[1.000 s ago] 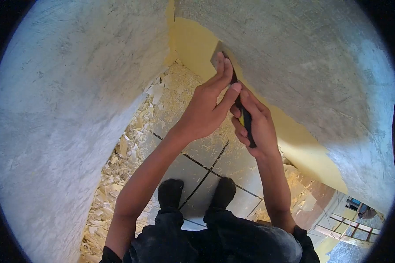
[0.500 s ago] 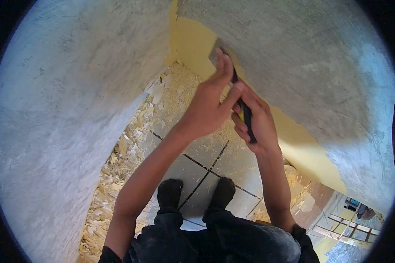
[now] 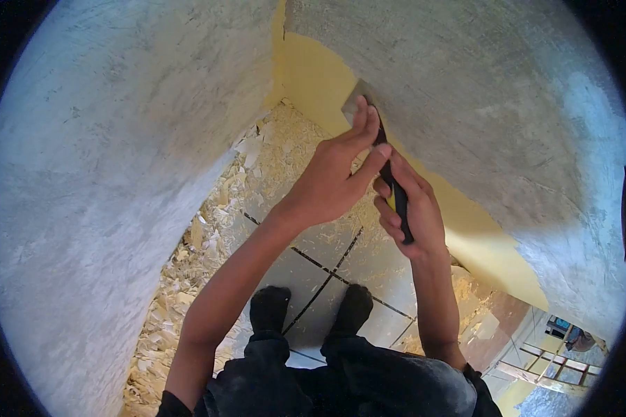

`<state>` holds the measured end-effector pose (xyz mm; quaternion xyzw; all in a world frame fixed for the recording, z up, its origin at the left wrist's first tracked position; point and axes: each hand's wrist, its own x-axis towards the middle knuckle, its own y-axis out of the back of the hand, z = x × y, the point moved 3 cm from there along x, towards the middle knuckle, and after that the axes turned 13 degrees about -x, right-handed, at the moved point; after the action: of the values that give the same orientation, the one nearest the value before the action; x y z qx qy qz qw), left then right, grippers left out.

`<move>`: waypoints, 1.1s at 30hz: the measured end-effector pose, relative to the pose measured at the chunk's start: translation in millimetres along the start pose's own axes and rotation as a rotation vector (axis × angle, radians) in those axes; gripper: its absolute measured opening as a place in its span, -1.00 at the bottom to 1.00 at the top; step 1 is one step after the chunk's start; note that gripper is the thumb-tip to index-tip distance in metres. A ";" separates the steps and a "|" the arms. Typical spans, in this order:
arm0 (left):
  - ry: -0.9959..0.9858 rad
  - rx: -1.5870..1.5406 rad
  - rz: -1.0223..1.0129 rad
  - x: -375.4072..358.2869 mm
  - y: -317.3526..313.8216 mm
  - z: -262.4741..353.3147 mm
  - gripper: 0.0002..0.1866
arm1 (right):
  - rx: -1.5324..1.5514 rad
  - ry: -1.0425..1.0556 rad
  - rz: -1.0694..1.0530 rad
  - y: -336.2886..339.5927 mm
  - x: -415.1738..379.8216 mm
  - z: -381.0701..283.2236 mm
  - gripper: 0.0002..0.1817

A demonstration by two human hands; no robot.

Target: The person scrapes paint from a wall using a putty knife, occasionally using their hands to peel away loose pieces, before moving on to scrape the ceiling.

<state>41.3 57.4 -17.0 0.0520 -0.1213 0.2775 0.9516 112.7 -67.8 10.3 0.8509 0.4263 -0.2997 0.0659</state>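
A scraper (image 3: 400, 201) with a black and yellow handle lies in my right hand (image 3: 419, 205), whose fingers wrap round the grip. Its flat metal blade (image 3: 355, 99) rests against the right wall, at the border between yellow paint (image 3: 318, 73) and bare grey plaster (image 3: 459, 90). My left hand (image 3: 337, 167) presses its fingertips on the scraper near the blade, with the thumb on the handle close to my right hand. The contact under the left fingertips is partly hidden.
Paint flakes (image 3: 177, 299) pile along the foot of the left grey wall (image 3: 111, 160) and in the corner. My feet stand on floor tiles (image 3: 327, 243) with dark joints. At the lower right are a wooden ladder-like frame (image 3: 549, 361) and some cloth (image 3: 579, 339).
Both hands and the scraper have moved a little down and to the right along the wall. The grip looks the same.
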 end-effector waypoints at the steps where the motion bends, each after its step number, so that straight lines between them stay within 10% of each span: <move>1: -0.010 0.061 0.021 -1.6 -1.6 1.1 -0.41 | -0.002 -0.008 0.005 -1.2 4.7 1.6 -0.53; 33: -0.027 0.001 -0.006 3.9 10.6 -1.5 -0.38 | 0.067 -0.013 -0.064 -5.8 7.9 -2.3 -0.57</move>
<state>39.1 68.6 -17.0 0.0568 -0.1338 0.2740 0.9507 112.8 -57.8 8.4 0.8367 0.4424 -0.3213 0.0305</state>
